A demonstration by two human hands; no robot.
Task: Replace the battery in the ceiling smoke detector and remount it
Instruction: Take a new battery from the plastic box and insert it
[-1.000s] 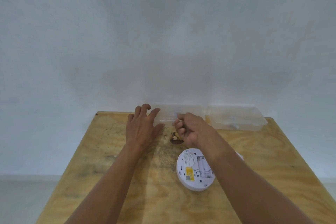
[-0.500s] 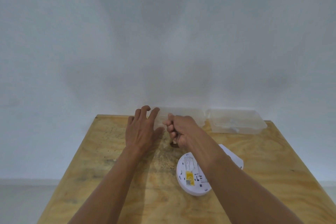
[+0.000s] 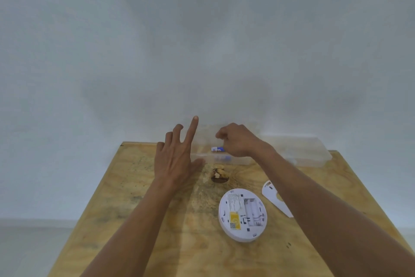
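Right hand (image 3: 239,140) now lifted, grip pinching battery (image 3: 217,149); left hand (image 3: 177,155) newly splayed wide, touching clear box (image 3: 224,160).

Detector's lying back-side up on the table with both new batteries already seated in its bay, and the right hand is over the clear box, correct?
Not quite. The head view shows the smoke detector back-side up on the table, but its battery bay looks empty. The right hand is over the clear box, at a blue-and-white battery.
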